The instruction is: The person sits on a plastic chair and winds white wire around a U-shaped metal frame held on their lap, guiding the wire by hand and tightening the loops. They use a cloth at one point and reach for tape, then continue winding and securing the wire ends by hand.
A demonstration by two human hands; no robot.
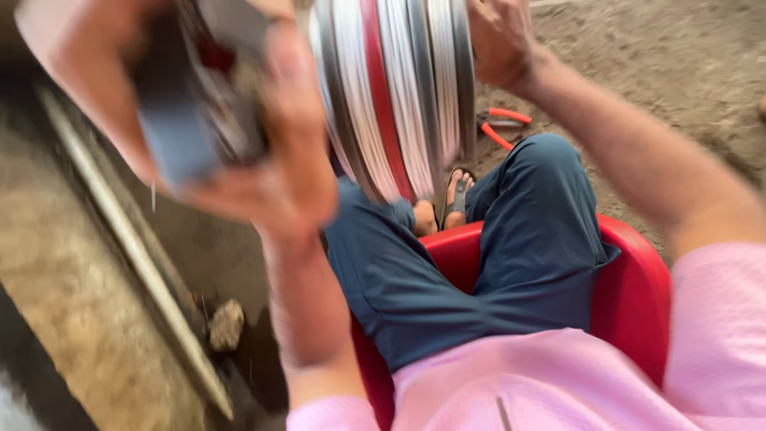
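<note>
1. Two hands at work, both raised in front of a person seated on a red plastic chair (638, 295), dark blue trousers (511, 263) below.
2. Left hand (279, 152): fingers curled shut around a dark, blurred grey tool or block (191, 120); the kind of thing cannot be told through the motion blur.
3. Right hand (499, 40): fingers closed over the upper edge of the coil, steadying it from the far side.
4. Coil of banded wire or strip (399, 88): upright on edge between the hands, above the knees; white, grey and one red band side by side.
5. Red-handled pliers (499, 128): on the dirt ground (678, 72), just beyond the right knee, apart from both hands.
6. Sandalled foot (459, 191): showing below the coil.
7. Stone (226, 323) and a long pale bar (136, 247): on the ground to the left, well apart from the hands.
8. Handling note, as a judgement: the coil looks heavy and apt to roll, so a firm right-hand hold on its edge and short, controlled movements of the left-hand piece would likely keep the bands from slipping sideways.
</note>
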